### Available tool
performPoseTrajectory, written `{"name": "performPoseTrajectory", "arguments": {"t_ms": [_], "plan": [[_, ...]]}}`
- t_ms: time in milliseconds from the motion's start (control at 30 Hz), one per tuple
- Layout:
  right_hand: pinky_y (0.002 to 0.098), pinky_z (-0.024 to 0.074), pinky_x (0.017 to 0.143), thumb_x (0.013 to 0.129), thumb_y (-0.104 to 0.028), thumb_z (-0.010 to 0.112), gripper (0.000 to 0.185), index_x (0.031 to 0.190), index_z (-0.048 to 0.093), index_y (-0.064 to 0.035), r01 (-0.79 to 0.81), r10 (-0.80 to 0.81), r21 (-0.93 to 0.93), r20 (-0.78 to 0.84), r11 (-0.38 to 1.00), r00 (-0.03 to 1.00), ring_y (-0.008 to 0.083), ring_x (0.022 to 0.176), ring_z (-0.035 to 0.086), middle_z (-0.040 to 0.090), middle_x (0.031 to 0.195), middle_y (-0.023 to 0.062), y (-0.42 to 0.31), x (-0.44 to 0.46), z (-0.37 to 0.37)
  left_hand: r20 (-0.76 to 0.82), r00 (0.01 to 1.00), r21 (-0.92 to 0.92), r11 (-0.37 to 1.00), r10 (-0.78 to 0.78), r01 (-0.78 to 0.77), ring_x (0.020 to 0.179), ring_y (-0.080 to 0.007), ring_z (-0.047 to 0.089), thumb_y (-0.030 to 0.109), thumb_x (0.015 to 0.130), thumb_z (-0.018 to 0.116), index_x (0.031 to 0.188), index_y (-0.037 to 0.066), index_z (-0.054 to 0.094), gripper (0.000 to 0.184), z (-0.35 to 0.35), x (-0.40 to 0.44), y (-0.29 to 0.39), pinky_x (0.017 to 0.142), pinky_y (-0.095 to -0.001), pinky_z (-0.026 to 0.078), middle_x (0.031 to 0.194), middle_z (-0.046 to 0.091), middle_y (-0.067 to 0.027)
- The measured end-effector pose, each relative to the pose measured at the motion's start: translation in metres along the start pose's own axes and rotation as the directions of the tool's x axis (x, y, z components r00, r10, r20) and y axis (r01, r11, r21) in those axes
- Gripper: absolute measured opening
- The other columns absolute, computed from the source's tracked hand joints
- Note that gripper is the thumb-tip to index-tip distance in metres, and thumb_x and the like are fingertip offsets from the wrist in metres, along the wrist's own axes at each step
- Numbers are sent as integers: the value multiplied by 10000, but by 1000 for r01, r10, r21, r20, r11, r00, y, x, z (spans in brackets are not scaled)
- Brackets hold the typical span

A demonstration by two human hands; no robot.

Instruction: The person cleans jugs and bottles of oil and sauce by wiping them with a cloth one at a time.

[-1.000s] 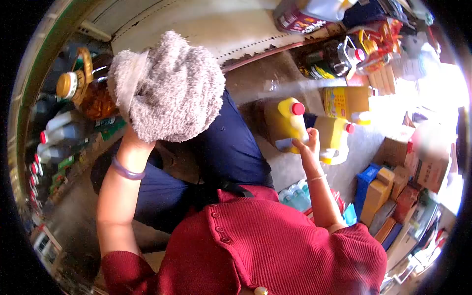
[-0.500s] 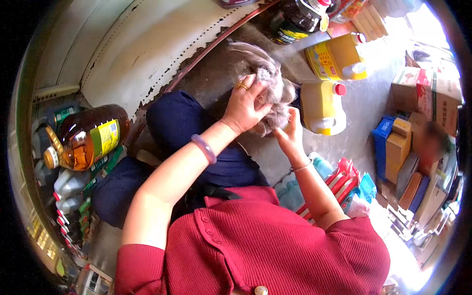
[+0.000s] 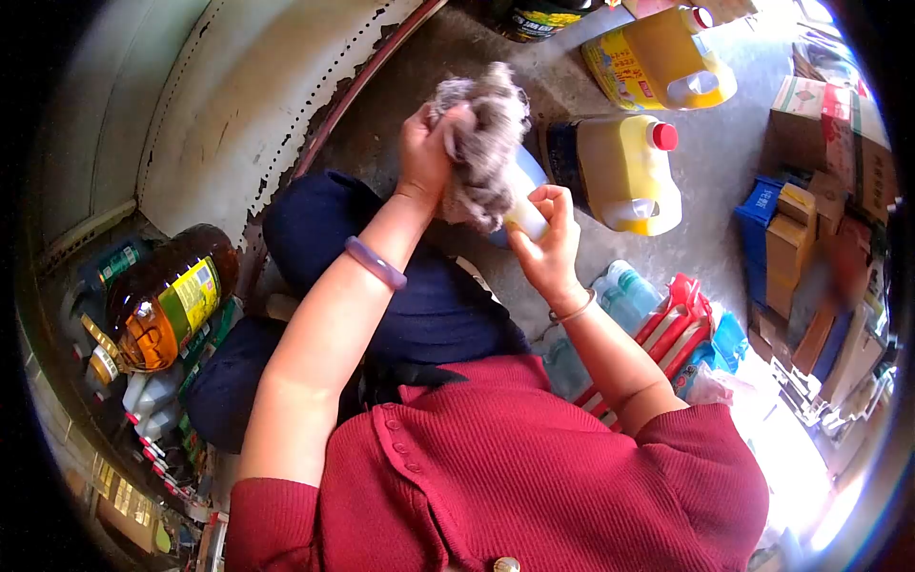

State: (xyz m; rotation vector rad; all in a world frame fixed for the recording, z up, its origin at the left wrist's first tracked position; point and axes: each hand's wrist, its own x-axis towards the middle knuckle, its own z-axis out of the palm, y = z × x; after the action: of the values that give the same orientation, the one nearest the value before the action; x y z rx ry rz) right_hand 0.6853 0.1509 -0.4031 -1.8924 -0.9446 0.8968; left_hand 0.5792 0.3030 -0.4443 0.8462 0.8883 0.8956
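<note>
A fluffy grey-brown cloth (image 3: 484, 143) is bunched in my left hand (image 3: 426, 157), whose fingers are closed on it. It lies against a container (image 3: 527, 181), mostly hidden behind it, with a pale yellow end and a bluish part showing. My right hand (image 3: 548, 246) grips that pale end with thumb and fingers. Just right of the hands stands a yellow jug with a red cap (image 3: 610, 172). Beyond it is another yellow jug (image 3: 648, 62) with a yellow label.
A rusty-edged white shelf (image 3: 253, 100) spans the upper left. At left are a large bottle of brown oil (image 3: 176, 291) and smaller bottles (image 3: 152, 396). Cartons (image 3: 786, 248) are stacked at right. Wrapped clear bottles (image 3: 624, 297) and red-striped packs (image 3: 677, 324) lie by my right forearm.
The cloth and my left hand have come from the left side to the container in my right hand. The view has turned, and the pale end has come out from behind the cloth.
</note>
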Motion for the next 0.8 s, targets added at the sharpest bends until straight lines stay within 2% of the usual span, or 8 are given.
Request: {"name": "performPoseTrajectory", "arguments": {"t_ms": [100, 167, 233, 300, 333, 400, 567, 800], "plan": [[235, 453, 673, 696, 27, 611, 384, 1014, 406, -37, 40, -40, -2, 2, 999, 999, 104, 743, 568, 629, 800, 92, 2, -1, 0, -69, 995, 11, 997, 71, -71, 900, -131, 589, 126, 890, 526, 1078, 22, 600, 227, -13, -1, -20, 784, -267, 481, 1021, 626, -75], [234, 451, 672, 696, 30, 608, 380, 1012, 408, -36, 49, -49, 5, -8, 999, 999, 104, 745, 569, 628, 798, 92, 3, 0, 1, -67, 973, -366, 913, -221, 182, 925, -144, 580, 117, 897, 521, 1126, 24, 565, 251, -10, -13, -17, 832, -279, 469, 1043, 611, -70], [233, 450, 671, 696, 32, 605, 376, 1010, 410, -34, 64, -64, 15, -20, 998, 998, 104, 746, 569, 628, 797, 92, 5, 0, 2, -181, 974, 40, 989, -135, 145, 957, -159, 567, 130, 903, 527, 1189, 28, 512, 304, -19, -28, -45, 863, -291, 460, 1090, 583, -75], [233, 451, 674, 708, 7, 641, 382, 1014, 417, -34, 96, -96, 17, -35, 995, 995, 96, 749, 570, 633, 803, 86, 7, 1, 2, -279, 937, -164, 972, -209, 168, 1146, -202, 464, 200, 876, 583, 1313, 23, 384, 511, 9, -61, -22, 1005, -327, 358, 1264, 464, -127], [233, 451, 674, 708, 7, 641, 382, 1014, 417, -34, 95, -95, 18, -36, 995, 995, 96, 749, 570, 633, 803, 86, 6, 1, 2, -305, 951, 196, 980, 49, 12, 1197, -232, 419, 224, 860, 601, 1332, 18, 363, 567, 15, -75, -27, 1045, -345, 296, 1294, 434, -150], [290, 480, 639, 673, -100, 708, 437, 1008, 430, -55, 38, -38, 7, -46, 999, 998, 232, 675, 637, 632, 746, 132, 2, 1, 3, -180, 944, 593, 796, 277, -121, 1301, -318, 298, 267, 818, 632, 1376, -4, 297, 705, 34, -97, -17, 1104, -403, 173, 1360, 350, -211], [301, 476, 641, 683, -79, 693, 452, 1042, 420, -53, 103, -104, -22, -49, 994, 993, 247, 679, 629, 628, 757, 135, 12, -1, 3, 100, 883, 817, 469, 458, -335, 1026, -441, 469, 173, 689, 695, 1129, 12, 479, 516, 27, -60, 6, 898, -488, 382, 1086, 485, -245], [281, 443, 780, 773, -30, 582, 516, 1231, 344, -16, 41, -82, 289, 130, 957, 988, 152, 876, 566, 599, 957, 91, 2, -7, -4, 424, 848, 846, 194, 317, -496, 1007, -342, 543, 115, 672, 657, 911, 54, 626, 249, 32, -37, 40, 860, -424, 439, 1031, 589, -112]]}}
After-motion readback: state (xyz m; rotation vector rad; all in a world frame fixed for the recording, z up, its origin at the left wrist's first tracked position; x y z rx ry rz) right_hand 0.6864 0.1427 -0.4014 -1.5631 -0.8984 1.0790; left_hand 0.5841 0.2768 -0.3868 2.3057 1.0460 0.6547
